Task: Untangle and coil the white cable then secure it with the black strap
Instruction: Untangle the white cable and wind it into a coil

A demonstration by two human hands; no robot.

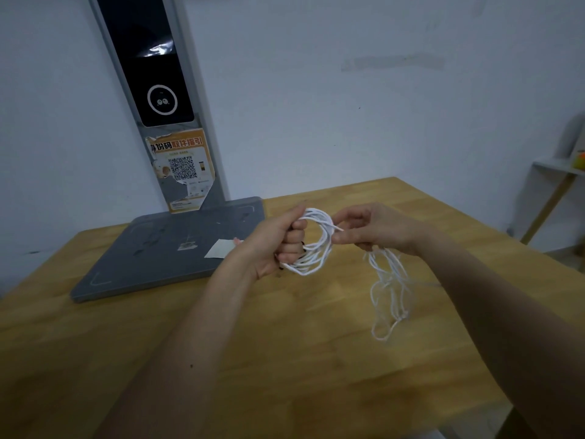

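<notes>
Gripped in my left hand (286,240), the coiled part of the white cable (313,242) formed several loops; the fingers were curled round one side of the bundle and the thumb lay along its top. My right hand (370,229) pinched the same cable at the loops' opposite side, fingertips closed on a strand near where a short end poked out. Both hands were held above the wooden table (285,359), in front of the grey base plate (164,248) of the upright scanner stand (158,90).

From under the right hand, the uncoiled remainder hung down toward the table and lay there as a loose tangle. That slack lay to the right of the coil and nearer to me, so the right hand was the nearer one to feed it. I judged the coiling to be partly done, with a good length left to wind.

A dark sliver showed beside the left fingers; I could not tell whether it was the black strap. The next loop would call for drawing slack leftward through the pinch without snagging the tangle.
</notes>
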